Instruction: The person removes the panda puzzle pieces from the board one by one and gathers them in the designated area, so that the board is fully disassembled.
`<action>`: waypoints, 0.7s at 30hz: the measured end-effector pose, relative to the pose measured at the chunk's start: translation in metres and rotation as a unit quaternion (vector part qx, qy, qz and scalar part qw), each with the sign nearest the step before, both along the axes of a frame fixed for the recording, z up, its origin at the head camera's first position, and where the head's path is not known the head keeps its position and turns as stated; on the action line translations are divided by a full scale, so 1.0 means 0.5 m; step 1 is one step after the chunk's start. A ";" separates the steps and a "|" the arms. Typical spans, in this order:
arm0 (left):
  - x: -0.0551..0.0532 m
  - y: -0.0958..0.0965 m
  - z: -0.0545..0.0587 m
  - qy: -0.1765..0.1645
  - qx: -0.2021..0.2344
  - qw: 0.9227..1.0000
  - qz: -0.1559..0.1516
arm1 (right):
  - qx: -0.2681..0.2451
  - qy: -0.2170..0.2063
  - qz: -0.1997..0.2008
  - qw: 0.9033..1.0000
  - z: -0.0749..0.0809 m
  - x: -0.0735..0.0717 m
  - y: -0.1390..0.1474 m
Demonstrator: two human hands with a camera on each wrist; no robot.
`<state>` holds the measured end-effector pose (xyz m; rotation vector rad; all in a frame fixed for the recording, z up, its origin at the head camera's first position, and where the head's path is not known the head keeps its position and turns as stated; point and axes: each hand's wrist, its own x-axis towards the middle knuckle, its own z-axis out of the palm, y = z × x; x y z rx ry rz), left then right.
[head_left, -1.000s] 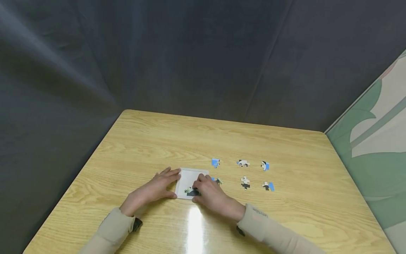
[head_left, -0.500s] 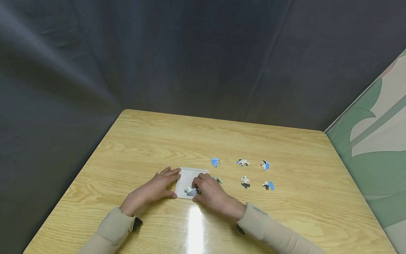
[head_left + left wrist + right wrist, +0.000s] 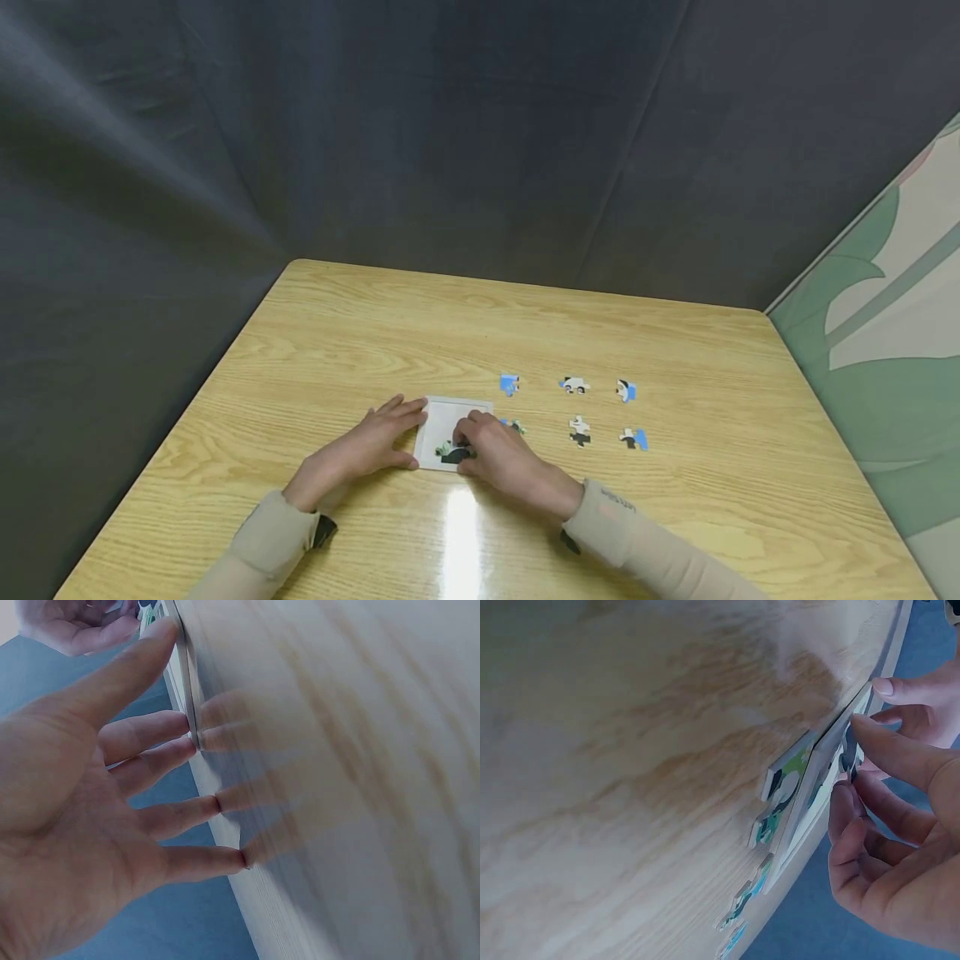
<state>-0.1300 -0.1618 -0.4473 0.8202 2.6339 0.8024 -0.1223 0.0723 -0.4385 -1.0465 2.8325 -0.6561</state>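
A shallow white puzzle tray lies on the wooden table in the head view. My left hand spreads along its left side, thumb and fingertips touching the rim, fingers extended in the left wrist view. At the tray's lower right, my right hand pinches a puzzle piece between thumb and fingers, seen in the right wrist view. In the tray's lower part shows dark and green puzzle artwork. The right fingers partly cover it, so where the pinched piece meets it I cannot tell.
Right of the tray lie several loose puzzle pieces: a blue corner, a panda-face piece, a blue-and-white one, a black-and-white one and another with blue. A green-patterned piece sits close to the right hand.
The dark artwork under the right fingers caught a pale glare half a second ago and looks dark again now. The right fingers have shifted slightly; the left hand and loose pieces stay put.
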 end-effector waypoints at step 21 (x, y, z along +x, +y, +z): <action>0.000 -0.001 0.001 -0.003 0.004 1.000 0.001 | 0.034 0.080 0.080 0.993 0.001 -0.013 0.001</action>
